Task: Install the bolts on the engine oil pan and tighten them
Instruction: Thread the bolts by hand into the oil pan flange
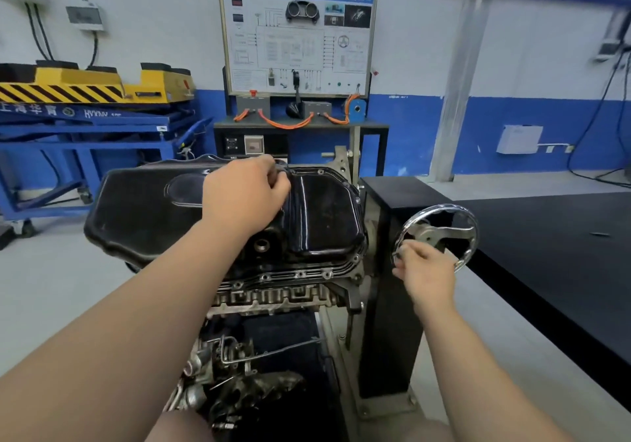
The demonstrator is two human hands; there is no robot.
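I'm starting bolts by hand: my left hand [244, 195] curls over the far rim of the pan [324, 209], upturned on the engine, pinching what looks like a bolt [281, 170], too small to be sure. My right hand [426, 267] hangs half-curled at the handwheel [469, 233]; whether it holds anything I cannot tell. Next, the bolt needs seating square in its hole; the column [386, 223] crowds the pan's right edge, the near flange [300, 275] lies open.

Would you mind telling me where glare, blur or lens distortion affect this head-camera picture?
Head view: glare streaks the glossy oil pan and the chrome handwheel; wide-angle distortion tilts the wall column; the left hand and right hand look slightly soft; the training board text is too blurred to read.
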